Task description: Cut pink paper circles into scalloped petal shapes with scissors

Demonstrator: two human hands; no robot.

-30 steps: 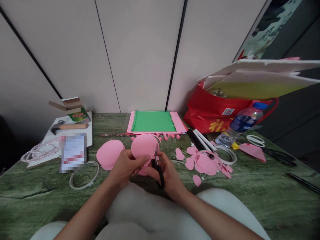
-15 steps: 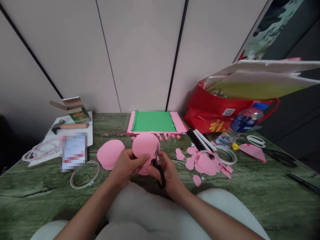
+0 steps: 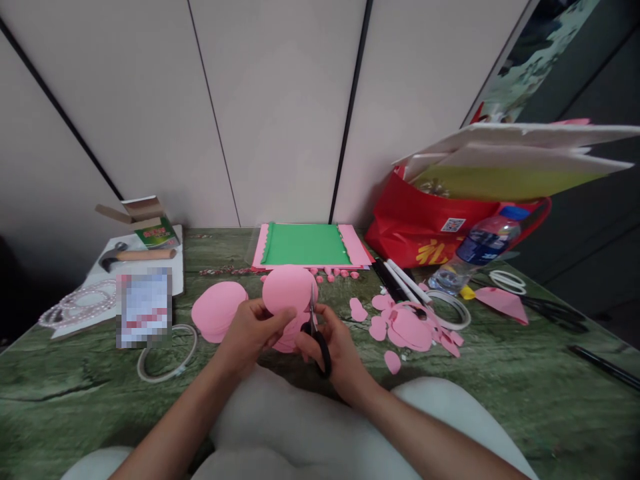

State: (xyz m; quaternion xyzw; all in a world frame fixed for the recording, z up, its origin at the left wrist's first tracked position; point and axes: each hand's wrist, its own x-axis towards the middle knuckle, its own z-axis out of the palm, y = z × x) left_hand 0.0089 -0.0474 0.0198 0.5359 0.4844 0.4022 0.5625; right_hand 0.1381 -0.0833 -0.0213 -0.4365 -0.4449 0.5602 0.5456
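My left hand (image 3: 260, 331) pinches a round piece of pink paper (image 3: 287, 289) by its lower left edge, thumb on top. In my right hand (image 3: 333, 343) are black-handled scissors (image 3: 324, 350), their blades pointing up along the right edge of the pink paper. Whether the blades are fully closed I cannot make out. More pink paper lies below the held piece, partly hidden by my hands. To the left of my left hand, a stack of pink paper rounds (image 3: 219, 309) rests on the table. Pink paper scraps (image 3: 411, 327) lie to the right.
Green and pink sheets (image 3: 305, 244) lie at the back. Rolls of tape (image 3: 167, 353), a hammer (image 3: 140, 255) and a small open box (image 3: 156, 232) are on the left. A red bag (image 3: 400, 223), a water bottle (image 3: 483, 247) and pens (image 3: 407, 280) stand or lie on the right.
The view has shifted slightly. My hands, the pink paper and the scissors keep nearly the same positions, with the blades still at the paper's right edge.
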